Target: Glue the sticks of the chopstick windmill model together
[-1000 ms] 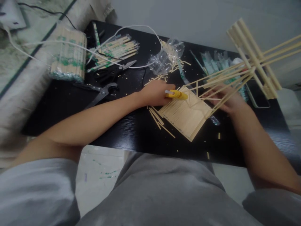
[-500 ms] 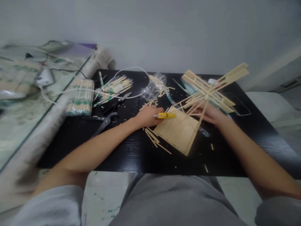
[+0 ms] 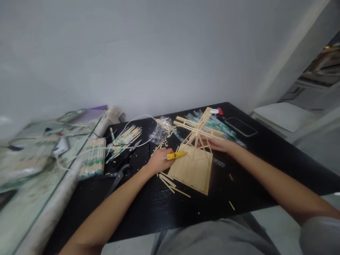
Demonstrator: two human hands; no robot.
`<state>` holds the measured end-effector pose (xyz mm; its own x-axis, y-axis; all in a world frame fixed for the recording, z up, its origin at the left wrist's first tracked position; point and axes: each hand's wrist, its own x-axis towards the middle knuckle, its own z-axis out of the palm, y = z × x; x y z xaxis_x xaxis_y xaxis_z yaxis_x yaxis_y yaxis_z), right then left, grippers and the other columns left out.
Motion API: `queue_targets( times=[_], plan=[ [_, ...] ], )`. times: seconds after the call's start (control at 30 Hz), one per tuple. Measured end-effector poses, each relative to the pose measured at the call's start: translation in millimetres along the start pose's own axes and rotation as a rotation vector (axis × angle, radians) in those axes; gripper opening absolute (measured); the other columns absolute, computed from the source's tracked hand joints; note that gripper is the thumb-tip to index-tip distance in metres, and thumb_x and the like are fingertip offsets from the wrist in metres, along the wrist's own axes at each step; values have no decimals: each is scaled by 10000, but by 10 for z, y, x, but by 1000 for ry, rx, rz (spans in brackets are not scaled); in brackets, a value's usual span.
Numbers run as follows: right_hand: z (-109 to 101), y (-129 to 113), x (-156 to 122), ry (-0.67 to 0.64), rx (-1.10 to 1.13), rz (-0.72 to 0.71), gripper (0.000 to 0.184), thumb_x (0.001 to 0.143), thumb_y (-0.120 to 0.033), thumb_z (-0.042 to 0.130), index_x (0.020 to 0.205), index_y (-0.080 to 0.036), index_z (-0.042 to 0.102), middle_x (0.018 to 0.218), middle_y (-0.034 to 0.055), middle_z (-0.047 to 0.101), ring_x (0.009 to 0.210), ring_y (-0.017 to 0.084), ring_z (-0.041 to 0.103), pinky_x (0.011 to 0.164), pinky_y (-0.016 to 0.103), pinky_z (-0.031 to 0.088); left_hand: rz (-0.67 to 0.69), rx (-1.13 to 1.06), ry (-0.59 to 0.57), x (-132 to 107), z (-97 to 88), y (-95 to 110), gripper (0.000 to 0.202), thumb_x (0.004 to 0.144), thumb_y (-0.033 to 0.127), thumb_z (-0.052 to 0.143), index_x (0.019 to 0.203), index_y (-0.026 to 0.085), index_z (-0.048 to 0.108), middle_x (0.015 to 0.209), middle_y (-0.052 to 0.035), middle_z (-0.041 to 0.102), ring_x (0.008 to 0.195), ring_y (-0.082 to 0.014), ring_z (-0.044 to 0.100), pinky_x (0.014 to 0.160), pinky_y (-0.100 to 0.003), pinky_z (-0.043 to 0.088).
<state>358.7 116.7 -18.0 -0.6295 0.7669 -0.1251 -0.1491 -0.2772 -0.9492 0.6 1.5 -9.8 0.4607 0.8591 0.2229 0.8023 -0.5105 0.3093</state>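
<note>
A windmill model made of pale wooden sticks has a flat slatted panel (image 3: pixel 192 166) at its near side and crossed stick blades (image 3: pixel 198 130) at the far end. My left hand (image 3: pixel 159 161) is closed around a slim yellow tube (image 3: pixel 176 155) beside the panel's left edge. The tube's pale end points left. Behind the blades, my right hand (image 3: pixel 214 143) grips the stick frame; its fingertips are partly hidden. Several loose sticks (image 3: pixel 168 182) lie left of the panel.
On the black table (image 3: pixel 151 202) lie a bundle of wrapped chopsticks (image 3: pixel 92 157), scissors (image 3: pixel 118 179), a white cable (image 3: pixel 135 146), stick offcuts (image 3: pixel 167 127) and plastic wrappers (image 3: pixel 217 124). A phone (image 3: pixel 241 126) rests at the right. A glass-topped surface (image 3: pixel 23 209) adjoins on the left.
The camera view has tilted up and rolled, so the table sits lower in the picture. The blades appear more upright and nearer the panel. Both hands keep their holds.
</note>
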Motion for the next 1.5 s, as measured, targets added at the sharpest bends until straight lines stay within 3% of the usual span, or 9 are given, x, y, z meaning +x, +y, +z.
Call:
queue_targets(
  times=[0.27,0.53,0.73,0.9,1.23,1.5],
  plan=[
    [55,37,69,-40,78,-63,372,944,-389,1067,945,-205,743,742,-2,717,742,185,752,895,375,731,3,-75,50,-9,8,-68,177,1038,340,738,889,264,681,805,-15,740,784,-206,725,765,-308,485],
    [72,25,77,-31,91,-45,411,963,-383,1074,887,-220,704,736,-1,735,752,183,775,844,331,716,-9,-89,39,-3,-6,-103,155,992,295,723,852,267,665,800,-21,737,800,-207,717,778,-305,495],
    [70,36,95,-12,92,-54,432,970,-392,1076,909,-219,685,728,-15,716,731,178,767,869,354,730,-8,-108,51,-8,-16,-100,157,978,278,741,842,263,663,798,-18,745,782,-198,726,768,-298,502],
    [67,39,115,-69,78,-67,345,1020,-419,1026,965,-204,762,728,3,720,760,196,789,897,369,734,15,-85,79,-4,-7,-97,172,982,272,737,828,263,661,774,-5,727,759,-186,708,744,-296,487],
    [66,66,150,-45,63,-81,482,904,-521,1128,904,-212,757,695,-4,696,730,181,754,867,342,731,17,-94,77,-3,5,-123,171,999,273,741,838,262,683,786,-8,755,770,-195,751,742,-294,529],
    [84,41,126,-59,60,-84,463,983,-489,1077,894,-220,711,702,-5,689,737,182,767,845,327,720,19,-107,92,-7,6,-123,153,1001,263,722,851,256,695,802,-18,764,770,-194,754,740,-297,512]
  ],
)
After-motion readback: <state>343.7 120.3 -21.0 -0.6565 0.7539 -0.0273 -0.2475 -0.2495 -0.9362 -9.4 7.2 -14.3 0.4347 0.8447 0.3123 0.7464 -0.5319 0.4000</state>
